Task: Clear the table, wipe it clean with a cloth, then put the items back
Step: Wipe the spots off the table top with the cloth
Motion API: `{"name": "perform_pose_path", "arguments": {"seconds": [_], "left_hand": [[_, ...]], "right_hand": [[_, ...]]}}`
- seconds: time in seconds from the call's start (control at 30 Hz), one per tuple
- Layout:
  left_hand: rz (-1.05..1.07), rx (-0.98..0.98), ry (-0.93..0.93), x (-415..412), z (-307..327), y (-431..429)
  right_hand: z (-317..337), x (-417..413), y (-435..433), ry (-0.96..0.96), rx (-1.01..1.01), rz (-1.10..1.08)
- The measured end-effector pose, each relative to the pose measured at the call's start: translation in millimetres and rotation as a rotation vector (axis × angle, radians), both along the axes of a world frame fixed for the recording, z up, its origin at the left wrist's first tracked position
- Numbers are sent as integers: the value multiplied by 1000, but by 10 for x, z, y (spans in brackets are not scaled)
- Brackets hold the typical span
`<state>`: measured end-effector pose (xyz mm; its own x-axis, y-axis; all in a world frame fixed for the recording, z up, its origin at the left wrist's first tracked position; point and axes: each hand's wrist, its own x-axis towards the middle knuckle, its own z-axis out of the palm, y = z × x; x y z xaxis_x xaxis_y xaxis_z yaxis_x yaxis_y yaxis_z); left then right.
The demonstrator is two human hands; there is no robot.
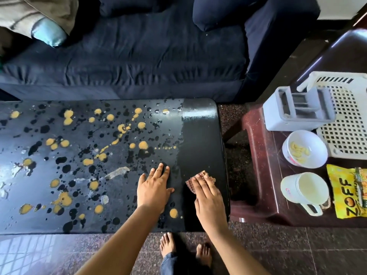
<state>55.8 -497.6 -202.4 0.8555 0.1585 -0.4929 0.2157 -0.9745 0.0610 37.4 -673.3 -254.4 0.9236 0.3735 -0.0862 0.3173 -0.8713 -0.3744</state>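
Note:
The black table (200, 135) is spattered with yellow and dark blotches over its left and middle; a strip at its right end is dark and streak-free. My right hand (208, 197) lies flat on a brown checked cloth (191, 185), pressing it on that right strip near the front edge. My left hand (154, 188) rests flat on the table just left of it, fingers spread, holding nothing. The cleared items stand on a maroon side table (256, 155): a white bowl (304, 148), a white mug (305, 190), a yellow packet (346, 193), a grey holder (297, 109) and a white basket (345, 116).
A dark blue sofa (139, 62) runs along the table's far side, with a light blue cushion (49, 32) at its left. A gap of speckled floor (234, 169) separates the two tables. My bare feet (184, 251) stand at the table's front edge.

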Motion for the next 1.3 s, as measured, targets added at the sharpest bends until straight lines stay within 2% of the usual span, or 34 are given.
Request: {"name": "perform_pose_path", "arguments": {"seconds": [0.1, 0.17, 0.23, 0.37, 0.47, 0.6, 0.77, 0.83, 0.9, 0.97, 1.0, 1.13, 1.2, 1.3], "left_hand": [[8, -44, 20, 120, 91, 18], [2, -63, -31, 283, 171, 83], [-19, -57, -112, 537, 248, 181], [-19, -63, -166, 1238, 298, 465], [-39, -30, -80, 1555, 212, 668], [-89, 23, 2, 1769, 20, 842], [-94, 31, 19, 1957, -47, 1015], [-85, 31, 68, 1979, -71, 1066], [-67, 26, 87, 2009, -102, 1082], [-59, 22, 89, 2037, -121, 1081], [-51, 19, 94, 2051, -130, 1091], [-17, 32, 145, 2064, -145, 1150], [-11, 24, 182, 2078, -141, 1145], [-4, 13, 209, 2108, -131, 1126]], "right_hand": [[95, 249, 40, 73, 317, -299], [177, 551, 111, 110, 508, -498], [251, 943, 211, 75, 546, -530], [276, 1812, 527, 10, 463, -394], [173, 2232, 880, -69, 363, -348], [-32, 2383, 1435, -114, 127, -394], [-103, 2457, 1445, -122, -145, 13], [-114, 2539, 1256, -106, -193, -52], [-107, 2596, 1237, -82, -192, -298], [-100, 2603, 1444, -75, -166, -404], [-101, 2598, 1580, -84, -140, -355], [-108, 2620, 1670, -112, -136, 59], [-138, 2671, 1444, -116, -171, -27], [-123, 2672, 1271, -92, -212, -419]]}}
